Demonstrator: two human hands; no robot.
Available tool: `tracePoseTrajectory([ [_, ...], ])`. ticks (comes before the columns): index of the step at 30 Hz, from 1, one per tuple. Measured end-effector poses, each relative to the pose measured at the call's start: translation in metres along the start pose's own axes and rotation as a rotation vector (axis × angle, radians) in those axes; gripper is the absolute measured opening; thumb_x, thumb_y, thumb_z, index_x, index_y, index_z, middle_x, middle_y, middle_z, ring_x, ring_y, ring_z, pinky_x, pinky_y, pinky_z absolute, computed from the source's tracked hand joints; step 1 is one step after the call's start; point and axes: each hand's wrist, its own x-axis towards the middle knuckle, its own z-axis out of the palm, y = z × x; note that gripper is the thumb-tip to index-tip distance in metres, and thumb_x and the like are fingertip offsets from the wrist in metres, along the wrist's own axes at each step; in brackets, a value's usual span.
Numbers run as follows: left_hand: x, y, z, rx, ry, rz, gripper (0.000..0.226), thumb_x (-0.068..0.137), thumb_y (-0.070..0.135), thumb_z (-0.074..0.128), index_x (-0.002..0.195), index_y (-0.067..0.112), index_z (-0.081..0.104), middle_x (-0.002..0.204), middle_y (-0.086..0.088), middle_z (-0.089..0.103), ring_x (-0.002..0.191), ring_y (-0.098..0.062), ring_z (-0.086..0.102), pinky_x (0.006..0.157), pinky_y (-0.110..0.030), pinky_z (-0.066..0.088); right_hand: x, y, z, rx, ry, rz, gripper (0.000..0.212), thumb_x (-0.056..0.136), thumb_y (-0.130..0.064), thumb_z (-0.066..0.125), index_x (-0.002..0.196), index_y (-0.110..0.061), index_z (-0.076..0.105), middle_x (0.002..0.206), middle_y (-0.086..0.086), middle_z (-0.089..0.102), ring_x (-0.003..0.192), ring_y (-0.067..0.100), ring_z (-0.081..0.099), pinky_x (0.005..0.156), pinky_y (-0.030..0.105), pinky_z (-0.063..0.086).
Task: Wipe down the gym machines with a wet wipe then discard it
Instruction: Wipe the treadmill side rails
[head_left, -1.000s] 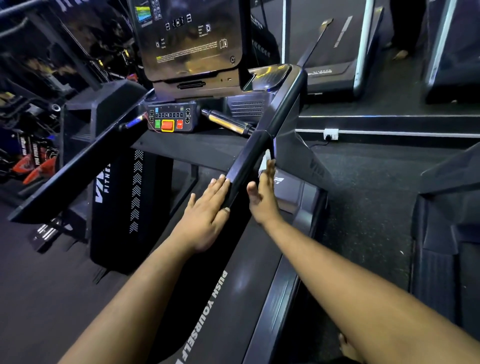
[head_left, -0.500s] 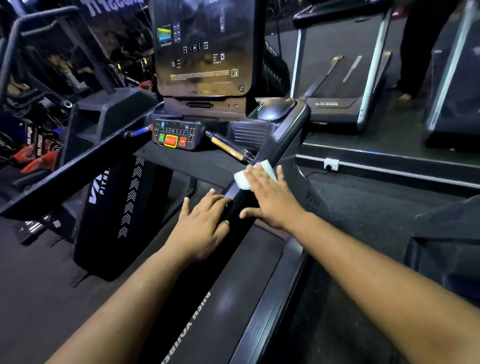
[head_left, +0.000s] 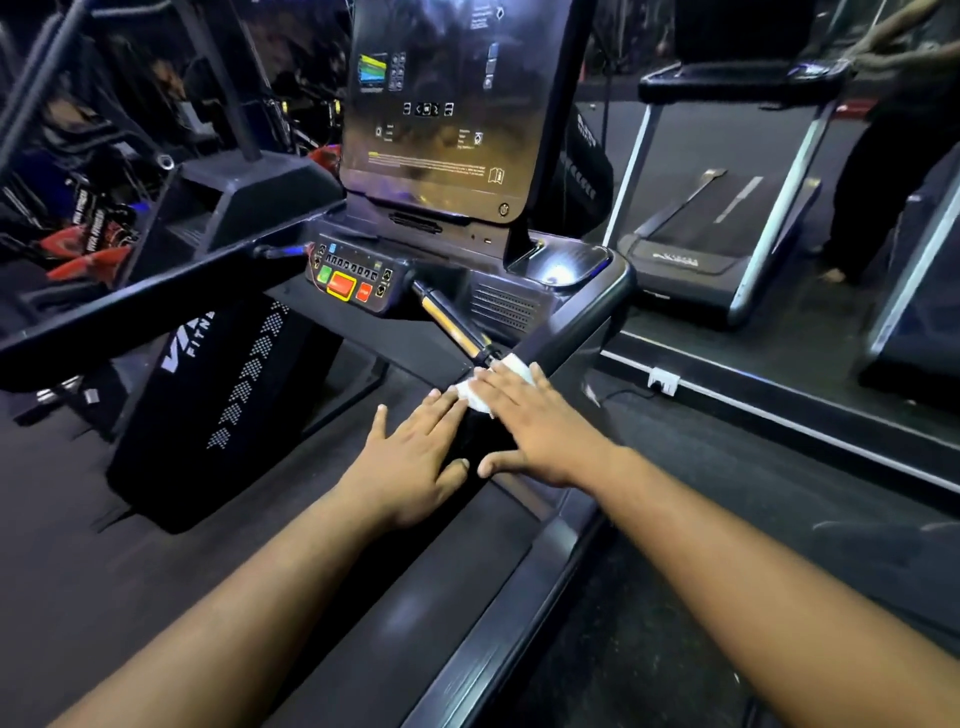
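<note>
Two hands on a treadmill handrail (head_left: 566, 332).
Right hand (head_left: 535, 426), fingers flat, presses a white wipe (head_left: 480, 395); left hand (head_left: 410, 462) rests flat at its 8 o'clock.

The treadmill handrail (head_left: 582, 322) is showing as smooth dark plastic with a soft sheen, catching light near its corner. The wet wipe (head_left: 475, 392) is looking like thin white cloth or paper, crumpled and matt. The console screen (head_left: 447, 104) is gleaming glossy and reflective. The short grip bar (head_left: 449, 322) is shining like polished brassy metal. The running belt (head_left: 311, 597) is appearing matt and rubbery, while the floor (head_left: 727, 467) is looking rough and speckled.
</note>
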Motion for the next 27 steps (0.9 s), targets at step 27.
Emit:
tracePoseTrajectory([
  [27, 0.035, 0.007, 0.003, 0.064, 0.016, 0.043, 0.088, 0.086, 0.052, 0.032, 0.162, 0.033, -0.009, 0.169, 0.013, -0.014, 0.146, 0.004, -0.02, 0.126, -0.054, -0.002, 0.039, 0.084, 0.067, 0.808, 0.813, 0.668, 0.128, 0.076, -0.097, 0.014, 0.159, -0.002, 0.0, 0.167, 0.013, -0.01, 0.156, 0.027, -0.006, 0.126, 0.051, 0.004],
])
